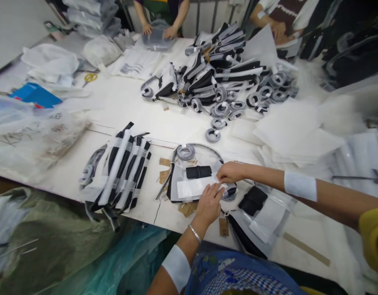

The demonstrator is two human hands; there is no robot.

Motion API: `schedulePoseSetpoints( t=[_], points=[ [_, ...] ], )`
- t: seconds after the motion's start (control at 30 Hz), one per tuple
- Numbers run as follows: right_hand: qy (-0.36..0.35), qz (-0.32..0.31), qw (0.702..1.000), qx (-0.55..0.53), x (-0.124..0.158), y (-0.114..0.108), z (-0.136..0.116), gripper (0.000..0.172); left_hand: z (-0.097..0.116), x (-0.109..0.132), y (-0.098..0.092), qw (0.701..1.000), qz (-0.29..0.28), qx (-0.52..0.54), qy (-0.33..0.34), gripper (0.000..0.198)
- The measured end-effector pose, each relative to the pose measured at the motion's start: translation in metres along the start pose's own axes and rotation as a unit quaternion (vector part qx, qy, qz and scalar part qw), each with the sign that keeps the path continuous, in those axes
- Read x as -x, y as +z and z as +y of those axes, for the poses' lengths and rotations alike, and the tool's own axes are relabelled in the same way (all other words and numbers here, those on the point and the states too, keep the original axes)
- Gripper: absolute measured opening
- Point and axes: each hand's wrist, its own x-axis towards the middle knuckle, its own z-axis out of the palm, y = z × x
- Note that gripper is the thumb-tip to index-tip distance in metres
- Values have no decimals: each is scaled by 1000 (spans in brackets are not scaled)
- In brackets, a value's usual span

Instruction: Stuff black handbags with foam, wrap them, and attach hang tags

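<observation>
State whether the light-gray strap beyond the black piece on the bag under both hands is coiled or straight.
Coiled: the light-gray strap lies in loops that form a round ring.

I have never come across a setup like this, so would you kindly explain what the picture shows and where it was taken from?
There is no machine here: one head-worn camera looks forward and down. The wearer's bare left hand, fingers extended, and curled bare right hand rest over a white rectangular sheet on a flat grey-and-black bag. Whether the right one pinches anything is unclear. On the white table lie black-and-white wrapped bundles to the left, a heap of black-and-grey pieces with coiled grey straps farther back, and yellow-handled scissors. Two other people stand across it.
</observation>
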Motion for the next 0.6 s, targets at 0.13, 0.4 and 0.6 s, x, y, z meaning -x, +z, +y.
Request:
schedulePoseSetpoints(
  t=[0.13, 0.4, 0.6],
  points=[
    [-14, -59, 996, 63, -17, -8, -3, 14, 1, 1, 2, 999, 19, 22, -16, 65],
    [-30, -96, 982, 162, -43, 0, -8, 13, 1, 1, 4, 998, 37, 47, -29, 65],
    [-37, -104, 976, 188, -51, -4, -9, 14, -2, -1, 5, 997, 40, 64, -28, 70]
  ],
)
